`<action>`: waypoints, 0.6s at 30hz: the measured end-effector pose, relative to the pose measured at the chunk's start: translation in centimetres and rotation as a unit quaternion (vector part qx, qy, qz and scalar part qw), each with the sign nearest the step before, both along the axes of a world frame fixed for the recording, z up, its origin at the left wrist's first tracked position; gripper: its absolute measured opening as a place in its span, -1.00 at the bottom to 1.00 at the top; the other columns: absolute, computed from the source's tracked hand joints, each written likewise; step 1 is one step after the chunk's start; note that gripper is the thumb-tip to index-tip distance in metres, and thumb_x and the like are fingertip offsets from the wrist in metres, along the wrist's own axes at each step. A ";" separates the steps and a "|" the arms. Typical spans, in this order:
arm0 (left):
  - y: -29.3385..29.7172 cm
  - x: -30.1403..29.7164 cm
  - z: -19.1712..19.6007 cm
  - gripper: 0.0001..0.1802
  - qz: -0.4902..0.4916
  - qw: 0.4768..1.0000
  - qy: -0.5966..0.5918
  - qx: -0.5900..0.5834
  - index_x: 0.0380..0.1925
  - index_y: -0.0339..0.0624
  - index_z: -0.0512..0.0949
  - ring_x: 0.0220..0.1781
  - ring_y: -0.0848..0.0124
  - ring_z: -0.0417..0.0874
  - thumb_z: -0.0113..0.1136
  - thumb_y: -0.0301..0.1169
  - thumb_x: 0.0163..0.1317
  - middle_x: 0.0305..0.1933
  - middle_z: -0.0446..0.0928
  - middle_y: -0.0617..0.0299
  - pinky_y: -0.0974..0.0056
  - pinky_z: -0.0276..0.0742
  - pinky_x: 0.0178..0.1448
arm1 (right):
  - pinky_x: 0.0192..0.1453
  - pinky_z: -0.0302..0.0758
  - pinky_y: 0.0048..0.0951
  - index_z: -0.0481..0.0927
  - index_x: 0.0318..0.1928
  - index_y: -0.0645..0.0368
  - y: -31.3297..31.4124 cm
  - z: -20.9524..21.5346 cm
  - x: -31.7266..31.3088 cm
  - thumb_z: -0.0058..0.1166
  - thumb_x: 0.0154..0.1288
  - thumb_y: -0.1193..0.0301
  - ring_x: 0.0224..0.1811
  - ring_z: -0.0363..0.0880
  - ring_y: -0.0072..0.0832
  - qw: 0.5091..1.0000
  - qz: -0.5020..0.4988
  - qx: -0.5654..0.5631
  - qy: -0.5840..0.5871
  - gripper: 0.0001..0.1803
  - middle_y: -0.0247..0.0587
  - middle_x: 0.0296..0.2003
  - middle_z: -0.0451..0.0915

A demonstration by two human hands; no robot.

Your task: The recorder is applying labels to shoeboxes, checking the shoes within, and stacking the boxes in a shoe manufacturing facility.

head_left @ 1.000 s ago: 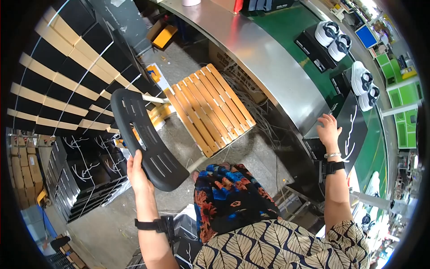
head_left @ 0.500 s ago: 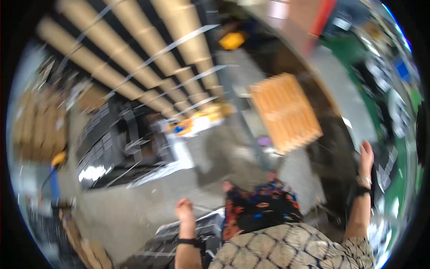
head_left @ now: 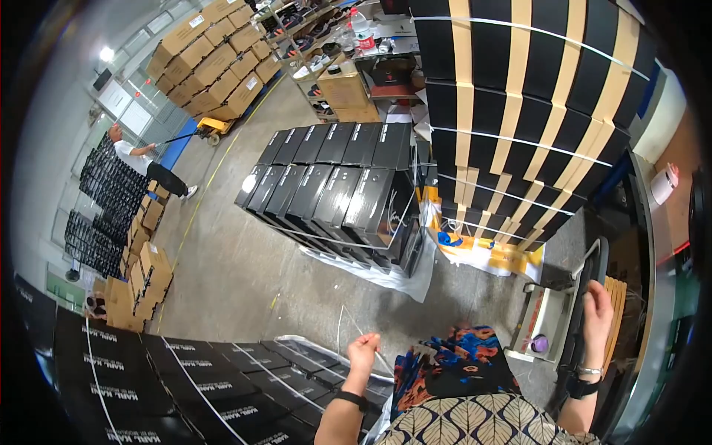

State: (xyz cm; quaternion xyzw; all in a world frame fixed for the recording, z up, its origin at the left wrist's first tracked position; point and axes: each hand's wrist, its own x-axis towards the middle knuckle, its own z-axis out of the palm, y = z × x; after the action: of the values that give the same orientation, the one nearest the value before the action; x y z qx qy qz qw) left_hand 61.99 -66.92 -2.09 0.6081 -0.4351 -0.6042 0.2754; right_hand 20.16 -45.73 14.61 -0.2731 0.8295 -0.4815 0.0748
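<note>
Held left hand [head_left: 363, 352], fingers curled narrow, near thin white strap [head_left: 341, 322]; held right hand [head_left: 595, 308], half-bent, beside black curved plastic backrest [head_left: 576, 317]. Could not tell whether either grip held anything.

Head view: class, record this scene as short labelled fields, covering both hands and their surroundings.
Left hand: fingers curled, nearest white-strapped black cardboard boxes at lower left; grip unclear
Right hand: overlaps curved black backrest; contact unclear
Right of that hand: orange-brown slatted wooden seat
Mid-floor: rows of glossy black rectangular boxes
Upper right: tall strapped stack of black and tan boxes
Background: person in white top, yellow wheeled pallet truck
</note>
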 end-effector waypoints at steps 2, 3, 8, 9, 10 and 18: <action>-1.4 0.1 -0.5 -0.79 0.088 0.994 -0.056 0.014 -0.31 -0.32 0.51 -0.54 0.52 0.46 0.13 -0.38 0.16 -0.48 0.52 0.24 0.43 0.39 -0.42 | -0.13 0.42 -0.51 0.49 -0.13 0.25 -4.0 0.0 0.1 0.00 0.13 0.54 -0.25 0.50 -0.48 0.996 0.053 0.054 0.045 -0.76 -0.19 -0.29 0.54; -2.3 0.3 -0.9 -0.78 0.113 0.991 -0.068 0.024 -0.30 -0.32 0.51 -0.54 0.51 0.47 0.13 -0.36 0.16 -0.47 0.52 0.23 0.42 0.40 -0.42 | -0.15 0.43 -0.50 0.50 -0.16 0.25 -5.7 -0.2 0.3 0.02 0.10 0.54 -0.27 0.51 -0.44 0.994 0.086 0.065 0.032 -0.76 -0.16 -0.31 0.54; -8.7 1.5 -2.9 -0.65 0.129 0.975 -0.161 0.077 -0.22 -0.38 0.52 -0.32 0.39 0.57 0.14 -0.29 0.11 -0.33 0.58 0.14 0.33 0.50 -0.23 | -0.16 0.44 -0.37 0.52 -0.18 0.21 -15.7 -1.6 1.0 0.08 0.02 0.44 -0.23 0.52 -0.22 0.955 0.259 0.142 0.020 -0.71 -0.05 -0.28 0.54; -9.7 1.8 -2.7 -0.61 0.119 0.967 -0.217 0.062 -0.19 -0.34 0.53 -0.20 0.31 0.58 0.15 -0.26 0.07 -0.27 0.59 0.07 0.28 0.47 -0.07 | -0.13 0.44 -0.34 0.52 -0.16 0.19 -17.6 -2.1 1.4 0.09 0.02 0.41 -0.21 0.52 -0.20 0.939 0.305 0.159 0.028 -0.69 -0.05 -0.27 0.54; -11.0 2.0 -2.5 -0.61 0.142 0.966 -0.212 0.052 -0.19 -0.34 0.53 -0.20 0.31 0.58 0.15 -0.26 0.07 -0.27 0.59 0.07 0.28 0.47 -0.07 | -0.11 0.44 -0.31 0.51 -0.14 0.17 -19.7 -2.3 1.8 0.09 0.03 0.38 -0.19 0.51 -0.18 0.919 0.351 0.177 0.039 -0.68 -0.05 -0.25 0.54; -19.2 1.1 -0.2 -0.56 -0.050 0.912 -0.407 -0.016 -0.13 -0.16 0.53 0.02 0.09 0.49 0.03 -0.11 0.08 -0.07 0.51 -0.02 0.16 0.37 0.10 | -0.16 0.44 -0.24 0.51 -0.22 0.18 -34.3 -1.2 7.2 0.09 -0.01 0.37 -0.25 0.50 -0.13 0.815 0.545 0.112 0.162 -0.70 -0.05 -0.33 0.54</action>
State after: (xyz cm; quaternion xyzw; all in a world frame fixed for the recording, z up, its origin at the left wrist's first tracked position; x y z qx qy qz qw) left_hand 63.05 -86.16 -2.28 0.7745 -0.5488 -0.3100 0.0534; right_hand 27.39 -80.07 13.45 -0.7442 0.5935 -0.2142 0.2191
